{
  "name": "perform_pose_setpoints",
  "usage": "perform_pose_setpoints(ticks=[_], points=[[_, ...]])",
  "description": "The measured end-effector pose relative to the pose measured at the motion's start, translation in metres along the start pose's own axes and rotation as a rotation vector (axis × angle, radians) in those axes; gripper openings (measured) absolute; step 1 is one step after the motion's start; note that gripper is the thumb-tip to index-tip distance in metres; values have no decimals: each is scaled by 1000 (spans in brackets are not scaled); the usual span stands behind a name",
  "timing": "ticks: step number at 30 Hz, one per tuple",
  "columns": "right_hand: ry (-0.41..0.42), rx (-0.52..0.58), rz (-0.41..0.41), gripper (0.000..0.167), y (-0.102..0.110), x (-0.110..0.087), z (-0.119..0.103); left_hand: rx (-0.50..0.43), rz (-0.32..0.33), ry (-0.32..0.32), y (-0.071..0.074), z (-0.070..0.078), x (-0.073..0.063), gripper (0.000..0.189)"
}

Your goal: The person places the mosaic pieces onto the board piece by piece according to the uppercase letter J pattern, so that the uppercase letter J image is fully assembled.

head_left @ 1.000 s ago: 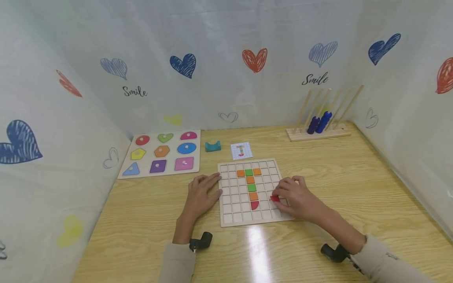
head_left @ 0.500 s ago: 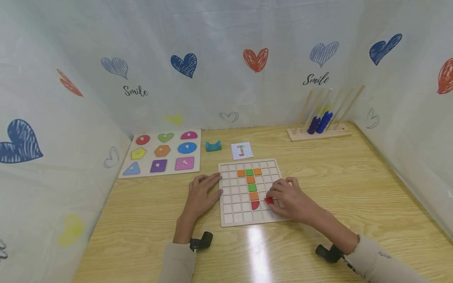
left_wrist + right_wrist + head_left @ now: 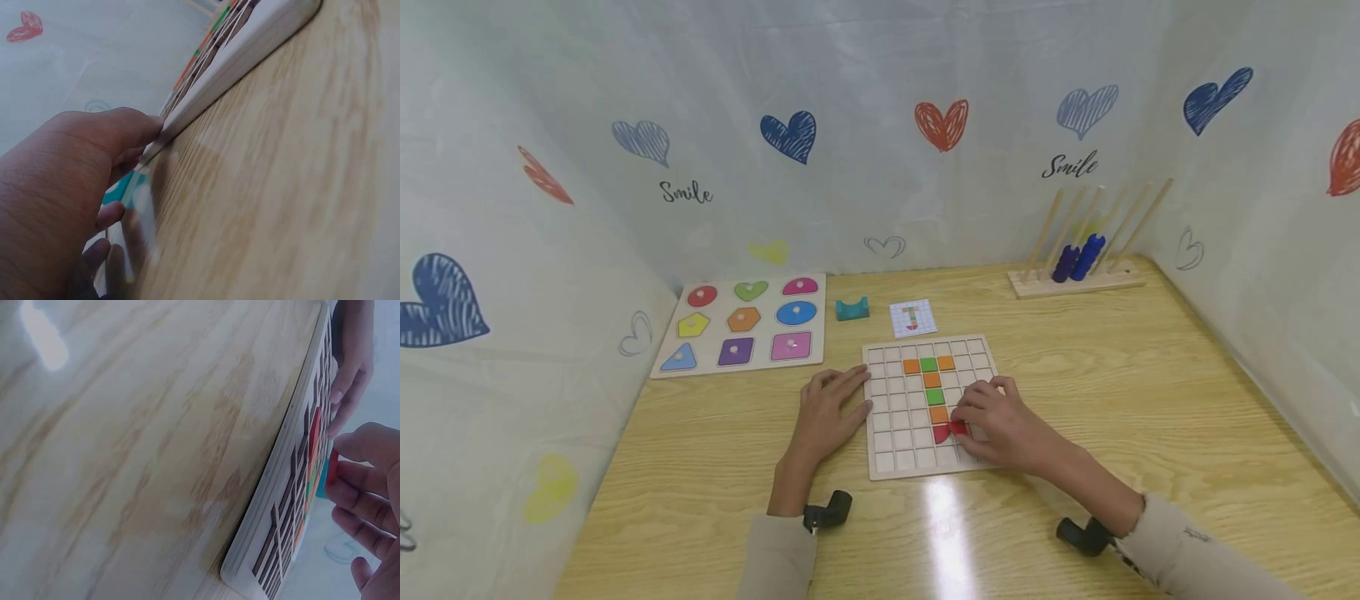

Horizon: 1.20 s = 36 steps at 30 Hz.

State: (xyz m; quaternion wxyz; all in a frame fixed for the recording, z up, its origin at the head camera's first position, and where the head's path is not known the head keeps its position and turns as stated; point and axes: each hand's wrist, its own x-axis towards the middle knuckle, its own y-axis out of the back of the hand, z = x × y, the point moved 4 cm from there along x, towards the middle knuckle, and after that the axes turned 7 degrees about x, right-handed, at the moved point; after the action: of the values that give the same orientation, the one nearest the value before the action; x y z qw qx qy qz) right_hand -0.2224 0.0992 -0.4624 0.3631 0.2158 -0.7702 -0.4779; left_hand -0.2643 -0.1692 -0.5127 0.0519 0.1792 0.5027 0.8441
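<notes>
A wooden grid board [image 3: 904, 461] lies on the table with orange and green square tiles in a T-like column. At the column's foot sits a red quarter-round tile [image 3: 941, 434]. My right hand [image 3: 1003, 425] pinches a second red tile [image 3: 332, 467] between thumb and fingers, just right of the first one; in the right wrist view it is tilted above the board's surface. My left hand [image 3: 827, 414] rests at the board's left edge, fingers fairly straight, thumb and fingertips touching the rim [image 3: 206, 84]. The held tile's full shape is partly hidden by the fingers.
Behind the board lie a small pattern card [image 3: 913, 318] and a teal notched block [image 3: 852, 309]. A shape puzzle board [image 3: 752, 367] is at the back left. A wooden peg stand [image 3: 1075, 288] with blue and purple beads stands at the back right, near the curtain wall.
My right hand has moved left across the board, bringing the red tile beside the quarter-round tile in the column. My left hand has stayed at the board's edge.
</notes>
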Motion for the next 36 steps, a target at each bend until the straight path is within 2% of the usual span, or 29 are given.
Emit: perform_pose_setpoints(ticks=[7,15,36], points=[[-10,20,-13,17,-6,5,-5,2,4,-5,0,0,0,49],[25,13,-1,12,-11,12,-11,6,2,-10,-1,-2,0,49],[6,13,-2,11,-30,23,-21,8,-5,-5,0,-1,1,50]])
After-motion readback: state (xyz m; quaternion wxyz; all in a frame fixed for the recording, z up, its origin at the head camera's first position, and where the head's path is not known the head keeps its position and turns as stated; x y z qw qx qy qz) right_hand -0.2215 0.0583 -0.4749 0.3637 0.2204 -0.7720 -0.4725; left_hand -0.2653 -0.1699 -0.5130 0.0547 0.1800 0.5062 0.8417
